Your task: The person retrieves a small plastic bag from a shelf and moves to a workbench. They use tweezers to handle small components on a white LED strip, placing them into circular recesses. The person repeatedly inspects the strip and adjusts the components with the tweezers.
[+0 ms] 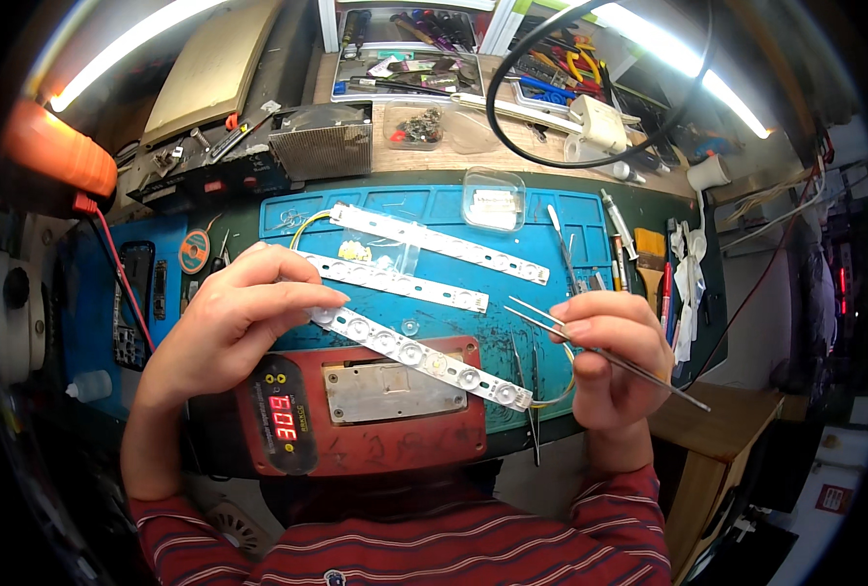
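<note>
My left hand (pixel 248 317) pinches the upper left end of a white LED strip (pixel 385 340) with a row of clear round lenses. The strip slants down to the right above a red heating plate (pixel 405 439) with a metal top and a lit red display. In my right hand (pixel 615 356) is a pair of metal tweezers (pixel 590 342), their tips apart and pointing left, clear of the strip. Two more LED strips lie behind on the blue mat, the farther one (pixel 434 242) and the nearer one (pixel 395 281). A loose clear lens (pixel 410 326) rests beside the held strip.
A small clear box (pixel 494 200) with white parts stands on the blue mat (pixel 288 215). A plastic bag (pixel 395 249) with yellow chips lies between the strips. More tweezers (pixel 534 391) rest right of the plate. A black cable (pixel 497 117) loops overhead. Tool trays (pixel 405 73) line the back.
</note>
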Demonstrator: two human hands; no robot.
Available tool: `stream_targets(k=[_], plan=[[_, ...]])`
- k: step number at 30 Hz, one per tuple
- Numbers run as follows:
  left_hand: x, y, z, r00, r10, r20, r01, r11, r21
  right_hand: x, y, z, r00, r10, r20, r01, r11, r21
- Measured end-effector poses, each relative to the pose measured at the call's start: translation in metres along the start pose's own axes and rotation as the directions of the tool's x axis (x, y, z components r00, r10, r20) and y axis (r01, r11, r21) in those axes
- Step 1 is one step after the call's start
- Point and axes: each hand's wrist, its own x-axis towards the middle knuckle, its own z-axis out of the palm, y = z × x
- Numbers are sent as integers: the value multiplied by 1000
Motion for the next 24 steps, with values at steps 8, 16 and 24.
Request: stream_targets(k=[8,16,24], plan=[[7,4,-1,999,45,16,-46,997,60,3,5,1,999,-36,-5,36,999,1],[25,0,-5,993,75,96,-80,996,46,3,9,0,997,-73,-24,73,997,1],[26,-6,-4,990,82,110,-86,996,32,6,8,1,998,-54,27,52,996,73]])
